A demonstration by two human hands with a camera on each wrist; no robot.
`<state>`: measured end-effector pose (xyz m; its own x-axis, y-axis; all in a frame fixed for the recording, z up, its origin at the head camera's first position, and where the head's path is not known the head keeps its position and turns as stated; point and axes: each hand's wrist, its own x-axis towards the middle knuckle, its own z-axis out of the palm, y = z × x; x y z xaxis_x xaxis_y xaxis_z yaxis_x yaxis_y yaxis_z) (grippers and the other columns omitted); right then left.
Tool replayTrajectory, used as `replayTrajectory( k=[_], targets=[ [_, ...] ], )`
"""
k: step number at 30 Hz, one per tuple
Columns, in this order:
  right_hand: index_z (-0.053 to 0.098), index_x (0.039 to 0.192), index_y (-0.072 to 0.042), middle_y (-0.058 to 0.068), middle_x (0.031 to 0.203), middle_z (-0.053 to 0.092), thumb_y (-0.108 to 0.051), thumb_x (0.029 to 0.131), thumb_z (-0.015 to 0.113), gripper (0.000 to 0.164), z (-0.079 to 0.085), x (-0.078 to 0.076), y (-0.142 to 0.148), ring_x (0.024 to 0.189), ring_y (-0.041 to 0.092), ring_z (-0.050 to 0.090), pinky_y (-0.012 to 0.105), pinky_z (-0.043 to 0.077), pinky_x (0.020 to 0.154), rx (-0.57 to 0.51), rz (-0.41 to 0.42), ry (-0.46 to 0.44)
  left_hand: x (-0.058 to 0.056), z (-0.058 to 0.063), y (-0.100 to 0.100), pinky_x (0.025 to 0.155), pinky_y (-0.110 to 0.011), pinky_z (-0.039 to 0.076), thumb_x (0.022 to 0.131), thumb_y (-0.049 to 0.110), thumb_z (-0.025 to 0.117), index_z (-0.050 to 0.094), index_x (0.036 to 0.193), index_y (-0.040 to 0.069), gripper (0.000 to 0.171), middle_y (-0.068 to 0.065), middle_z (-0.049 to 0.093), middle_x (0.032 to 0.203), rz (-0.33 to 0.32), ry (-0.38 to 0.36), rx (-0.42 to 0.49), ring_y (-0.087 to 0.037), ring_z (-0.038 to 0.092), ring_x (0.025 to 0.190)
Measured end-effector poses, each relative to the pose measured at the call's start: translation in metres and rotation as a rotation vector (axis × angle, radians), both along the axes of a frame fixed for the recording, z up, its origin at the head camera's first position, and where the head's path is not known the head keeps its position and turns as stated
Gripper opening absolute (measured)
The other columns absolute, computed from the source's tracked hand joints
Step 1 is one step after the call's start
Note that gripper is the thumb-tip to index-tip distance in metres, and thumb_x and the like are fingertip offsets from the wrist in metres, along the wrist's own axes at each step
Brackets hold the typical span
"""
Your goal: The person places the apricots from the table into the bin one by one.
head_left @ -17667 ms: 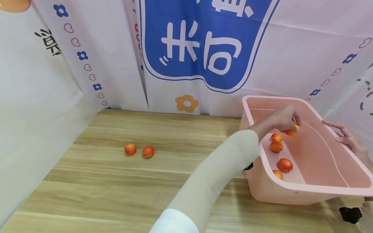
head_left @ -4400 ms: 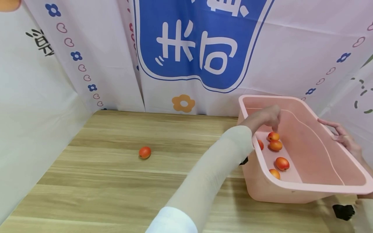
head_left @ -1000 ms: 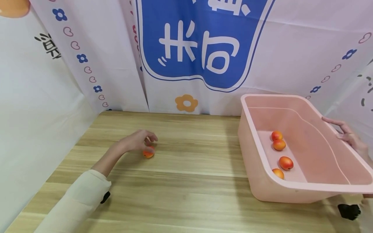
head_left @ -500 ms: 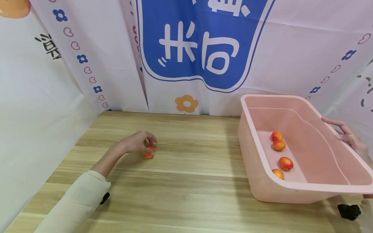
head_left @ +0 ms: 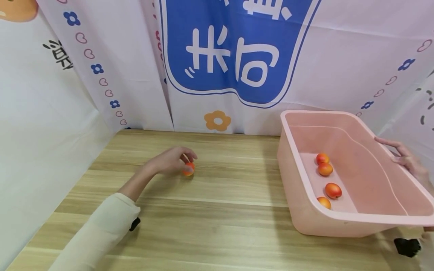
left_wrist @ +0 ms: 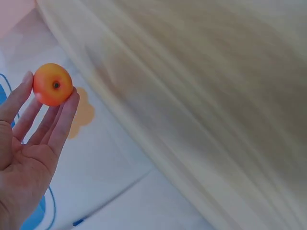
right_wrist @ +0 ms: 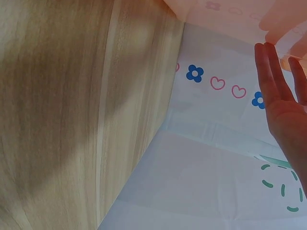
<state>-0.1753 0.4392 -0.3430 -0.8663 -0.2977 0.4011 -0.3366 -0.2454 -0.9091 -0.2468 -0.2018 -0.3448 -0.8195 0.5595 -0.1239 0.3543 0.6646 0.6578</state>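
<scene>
My left hand (head_left: 171, 160) holds a small orange-red fruit (head_left: 188, 170) just over the table. In the left wrist view, the fruit (left_wrist: 53, 84) sits between the thumb and fingertips, its small green stem spot facing the camera. At the right stands a pink plastic tub (head_left: 342, 215) with several similar fruits (head_left: 333, 191) on its floor, along the left side. The near left wall partly hides one fruit (head_left: 324, 203). My right hand (head_left: 408, 160) rests against the tub's right rim. In the right wrist view, its straight fingers (right_wrist: 271, 72) touch the tub's outer wall.
The wood-grain table (head_left: 210, 222) runs from the left hand across to the tub. A printed white cloth (head_left: 142, 98) hangs behind it and along both sides. The tub's tall left wall (head_left: 295, 180) stands between the left hand and the fruits inside.
Two fruits lay on the table at first, then one. The left hand has taken hold of that last one and moved it right and slightly away. The right hand stays at the rim.
</scene>
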Motion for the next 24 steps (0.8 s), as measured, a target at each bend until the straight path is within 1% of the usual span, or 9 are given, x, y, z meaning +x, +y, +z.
replayTrajectory(
  k=[2,5,8,12,15,17,22,24],
  targets=[
    [0.053,0.149,-0.009,0.0,0.137,0.066,0.019,0.096,0.007,0.076,0.001,0.002,-0.001,0.084,0.014,0.074,0.023,0.06,0.061,-0.015,0.0,-0.027,-0.001,0.004,0.009,0.099,-0.051,0.054,0.092,0.006,0.075,0.065,0.129,-0.007,0.04,-0.021,0.069,0.12,-0.016,0.005,0.025,-0.033,0.068,0.11],
    [0.051,0.15,-0.012,0.001,0.13,0.069,0.015,0.1,0.01,0.07,0.002,0.007,-0.005,0.08,0.016,0.073,0.025,0.06,0.06,-0.015,-0.039,-0.084,-0.004,0.008,0.022,0.1,-0.053,0.053,0.092,0.006,0.076,0.066,0.127,-0.007,0.039,-0.021,0.07,0.119,-0.057,0.04,0.063,-0.034,0.068,0.111],
    [0.048,0.152,-0.012,0.004,0.125,0.071,0.011,0.103,0.011,0.065,0.002,0.011,-0.009,0.079,0.017,0.073,0.026,0.06,0.059,-0.023,-0.058,-0.108,-0.006,0.011,0.036,0.101,-0.054,0.053,0.091,0.005,0.076,0.067,0.125,-0.006,0.037,-0.019,0.072,0.118,-0.079,0.067,0.102,-0.035,0.069,0.111],
    [0.045,0.153,-0.011,0.004,0.125,0.071,0.009,0.104,0.011,0.063,0.002,0.012,-0.01,0.08,0.017,0.073,0.025,0.06,0.06,-0.027,-0.053,-0.107,-0.009,0.014,0.055,0.101,-0.049,0.055,0.092,0.006,0.077,0.069,0.124,-0.005,0.035,-0.016,0.074,0.117,-0.082,0.09,0.131,-0.032,0.07,0.112],
    [0.046,0.153,-0.013,0.002,0.126,0.071,0.009,0.104,0.014,0.063,0.001,0.012,-0.008,0.073,0.017,0.072,0.026,0.06,0.056,0.001,-0.087,-0.111,-0.012,0.015,0.069,0.097,-0.043,0.057,0.092,0.007,0.078,0.07,0.123,-0.004,0.033,-0.014,0.075,0.115,-0.08,0.095,0.151,-0.031,0.071,0.112],
    [0.048,0.152,-0.014,0.001,0.129,0.07,0.011,0.103,0.013,0.065,0.001,0.01,-0.006,0.071,0.017,0.072,0.026,0.059,0.055,-0.001,-0.088,-0.103,-0.013,0.016,0.077,0.095,-0.04,0.059,0.092,0.007,0.078,0.071,0.122,-0.004,0.033,-0.014,0.075,0.114,-0.074,0.095,0.168,-0.03,0.071,0.111],
    [0.052,0.15,-0.009,0.0,0.139,0.065,0.017,0.097,0.006,0.075,0.001,0.004,-0.005,0.082,0.016,0.074,0.024,0.06,0.061,-0.047,0.004,-0.049,-0.015,0.02,0.094,0.096,-0.039,0.058,0.092,0.006,0.079,0.072,0.12,-0.005,0.031,-0.013,0.076,0.111,-0.062,0.094,0.205,-0.029,0.071,0.109],
    [0.052,0.15,-0.008,0.0,0.139,0.065,0.018,0.097,0.005,0.076,0.001,0.004,-0.005,0.083,0.016,0.074,0.024,0.06,0.062,-0.06,0.016,-0.048,-0.016,0.021,0.1,0.097,-0.04,0.057,0.091,0.005,0.079,0.072,0.12,-0.004,0.031,-0.013,0.076,0.11,-0.064,0.101,0.217,-0.029,0.071,0.109]
  ],
)
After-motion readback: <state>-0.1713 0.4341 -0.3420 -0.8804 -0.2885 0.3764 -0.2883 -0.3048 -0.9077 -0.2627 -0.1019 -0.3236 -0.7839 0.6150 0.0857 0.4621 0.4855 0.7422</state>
